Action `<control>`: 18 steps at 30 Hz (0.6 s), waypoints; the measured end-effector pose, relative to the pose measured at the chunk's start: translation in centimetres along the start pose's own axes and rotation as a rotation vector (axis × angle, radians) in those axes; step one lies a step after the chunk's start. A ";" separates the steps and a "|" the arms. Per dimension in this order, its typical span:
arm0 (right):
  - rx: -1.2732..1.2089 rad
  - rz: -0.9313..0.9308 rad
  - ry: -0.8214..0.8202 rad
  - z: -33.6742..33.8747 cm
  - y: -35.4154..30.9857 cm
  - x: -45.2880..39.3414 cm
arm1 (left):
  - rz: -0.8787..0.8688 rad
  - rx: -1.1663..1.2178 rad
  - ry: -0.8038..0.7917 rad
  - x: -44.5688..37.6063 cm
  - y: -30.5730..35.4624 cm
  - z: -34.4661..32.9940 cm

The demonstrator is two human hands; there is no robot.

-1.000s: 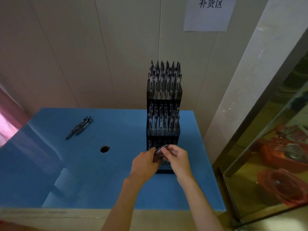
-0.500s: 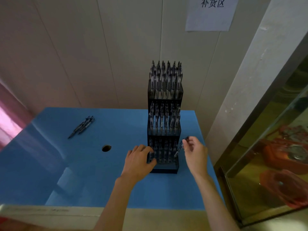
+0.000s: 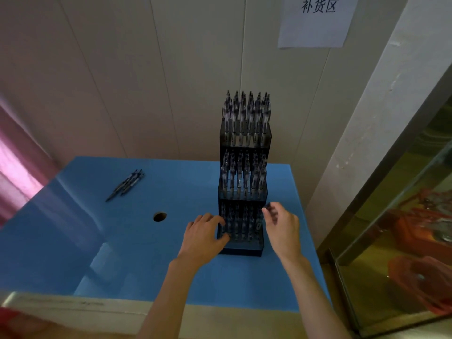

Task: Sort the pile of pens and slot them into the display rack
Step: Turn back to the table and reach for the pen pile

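Note:
A dark three-tier display rack (image 3: 244, 249) stands on the blue table (image 3: 122, 253), its tiers filled with upright pens. My left hand (image 3: 204, 237) rests against the rack's lower left side, thumb on its front left edge. My right hand (image 3: 282, 226) pinches the top of a pen (image 3: 260, 222) that stands slanted at the right end of the bottom tier. A small pile of loose pens (image 3: 127, 183) lies on the table at the far left.
A round hole (image 3: 160, 216) is cut in the table left of the rack. A paper sign (image 3: 315, 20) hangs on the wall behind. To the right stands a glass case (image 3: 403, 241) with orange items inside. The table's right edge is close to the rack.
Both hands were together in front of the bottom tier holding pens. They parted: the left went to the rack's left side, and the right brought one pen to the right end of the bottom tier.

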State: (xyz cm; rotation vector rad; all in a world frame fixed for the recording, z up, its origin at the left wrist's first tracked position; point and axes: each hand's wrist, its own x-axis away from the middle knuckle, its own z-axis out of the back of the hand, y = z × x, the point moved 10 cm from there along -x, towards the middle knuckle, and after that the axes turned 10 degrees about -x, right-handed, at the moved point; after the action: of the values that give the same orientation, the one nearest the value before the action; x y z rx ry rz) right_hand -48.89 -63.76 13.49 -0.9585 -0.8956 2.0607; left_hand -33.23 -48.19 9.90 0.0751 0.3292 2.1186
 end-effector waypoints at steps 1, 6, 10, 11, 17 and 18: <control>0.002 0.000 -0.003 0.0 0.2 0.1 | 0.003 -0.001 -0.001 0.1 0.0 0.0; 0.061 -0.007 -0.112 -2.0 1.3 0.8 | 0.022 -0.007 -0.002 0.3 0.3 -0.1; 0.084 -0.099 -0.162 -3.4 2.7 1.6 | 0.023 -0.003 0.005 0.6 0.9 0.0; 0.103 -0.116 -0.162 -3.3 2.9 1.6 | 0.026 0.000 0.014 0.6 1.0 0.1; 0.275 -0.209 -0.249 -2.3 3.0 1.9 | 0.080 -0.001 0.039 1.7 0.3 1.3; 0.291 -0.196 -0.277 -2.4 2.5 2.1 | 0.094 -0.005 0.037 2.0 0.0 1.4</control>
State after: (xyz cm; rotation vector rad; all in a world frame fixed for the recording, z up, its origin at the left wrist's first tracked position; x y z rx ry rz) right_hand -48.63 -62.69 9.59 -0.4216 -0.7640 2.1084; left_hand -34.08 -46.26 11.13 0.0492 0.3478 2.2159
